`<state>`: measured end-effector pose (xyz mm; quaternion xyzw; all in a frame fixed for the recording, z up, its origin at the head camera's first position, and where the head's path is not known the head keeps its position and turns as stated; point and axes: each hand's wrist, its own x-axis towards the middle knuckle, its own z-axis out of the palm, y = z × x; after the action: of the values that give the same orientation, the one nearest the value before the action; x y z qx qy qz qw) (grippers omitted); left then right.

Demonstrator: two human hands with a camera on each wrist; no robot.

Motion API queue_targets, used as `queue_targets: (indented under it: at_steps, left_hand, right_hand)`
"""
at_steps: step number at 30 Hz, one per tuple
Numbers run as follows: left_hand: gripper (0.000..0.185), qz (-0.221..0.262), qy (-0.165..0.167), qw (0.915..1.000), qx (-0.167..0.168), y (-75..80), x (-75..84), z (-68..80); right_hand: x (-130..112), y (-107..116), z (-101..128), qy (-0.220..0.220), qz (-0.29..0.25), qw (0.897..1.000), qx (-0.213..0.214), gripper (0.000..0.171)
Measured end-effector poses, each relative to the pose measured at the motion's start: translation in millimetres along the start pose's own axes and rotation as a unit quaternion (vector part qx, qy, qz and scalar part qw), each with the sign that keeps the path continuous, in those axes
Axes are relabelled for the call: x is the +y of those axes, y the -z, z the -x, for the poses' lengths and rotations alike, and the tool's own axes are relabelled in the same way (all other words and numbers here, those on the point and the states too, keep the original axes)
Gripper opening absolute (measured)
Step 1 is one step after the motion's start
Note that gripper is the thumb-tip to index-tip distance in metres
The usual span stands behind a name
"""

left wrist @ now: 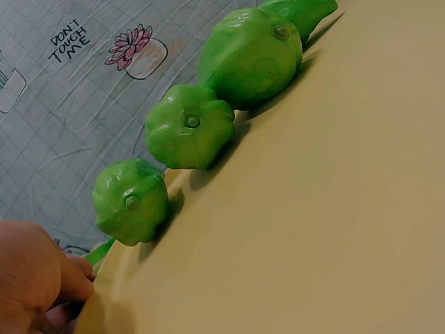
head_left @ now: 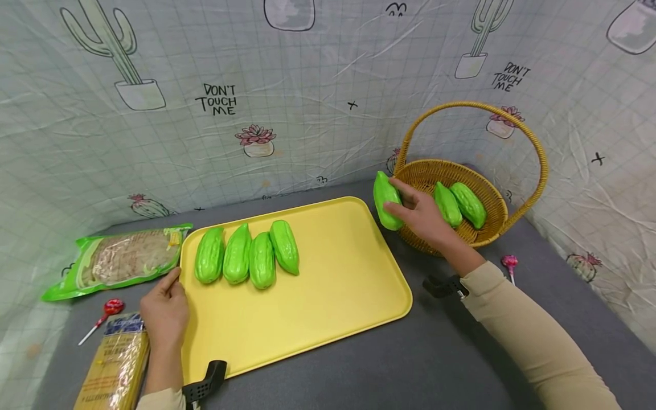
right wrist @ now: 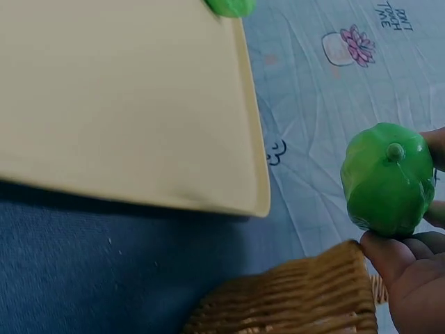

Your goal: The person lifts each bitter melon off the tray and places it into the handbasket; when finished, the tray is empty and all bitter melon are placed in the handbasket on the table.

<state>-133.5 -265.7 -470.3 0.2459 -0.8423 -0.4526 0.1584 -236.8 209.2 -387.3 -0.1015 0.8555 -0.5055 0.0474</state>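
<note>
A yellow tray (head_left: pixel 338 307) lies left of a wicker basket (head_left: pixel 425 173). The left hand (head_left: pixel 166 312) grips the tray's left rim, fingertips partly hidden, apparently curled under. The right hand (head_left: pixel 424 215) pinches one green gourd (head_left: pixel 385 200) between thumb and fingers by the basket's left rim. The tray holds four gourds (head_left: pixel 237 255); the basket, two gourds (head_left: pixel 448 205).

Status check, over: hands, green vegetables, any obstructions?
Left hand grips yellow tray. Right hand holds green vegetable near basket. Four vegetables on tray, two in basket. No visible obstruction between held vegetable and tray.
</note>
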Motion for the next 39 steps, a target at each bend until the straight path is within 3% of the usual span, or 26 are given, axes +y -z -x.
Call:
queue_targets:
  at_steps: [24,39]
  left_hand:
    - [0.041,0.008,-0.008,0.9999,0.008,-1.4,2.0,0.9]
    - [0.041,0.004,-0.005,0.9999,0.008,-1.3,-0.6,2.3]
  right_hand:
    - [11.5,35.9,2.4,-0.029,-0.033,0.998,0.042,0.070]
    - [27.3,46.6,-1.6,-0.065,-0.014,0.997,0.048,0.072]
